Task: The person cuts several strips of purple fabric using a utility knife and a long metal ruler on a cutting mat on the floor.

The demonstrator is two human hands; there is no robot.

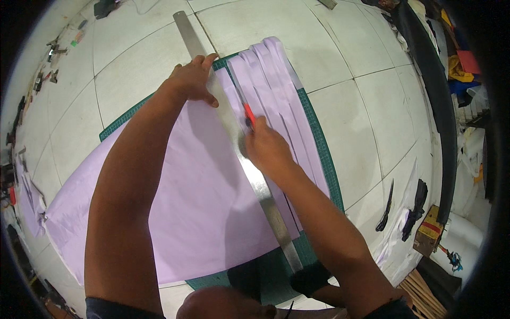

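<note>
The lilac cloth (196, 196) is lying in a broad sheet beneath both hands, spreading mostly to the left of a long metal ruler (265, 199). To the ruler's right, more lilac cloth is lying in narrow, overlapping strips (268, 69). The ruler is running lengthwise over the cloth and sticking out past its far edge, probably serving as a straight guide and a weight.

The left hand (192, 80) is resting open near the far edge, fingers spread and thumb on the ruler, seemingly pinning it so the cloth stays flat. The right hand (268, 146) is closing around a red-handled knife (249, 114) just right of the ruler, above the cloth; the blade is pointing away from the person, though I cannot tell whether its tip is touching.

Under everything a green cutting mat (321, 143) is showing at the edges, likely shielding the tiled floor (372, 122). Farther right, dark scissors (387, 204) are lying on the tiles, well apart from the hands.
</note>
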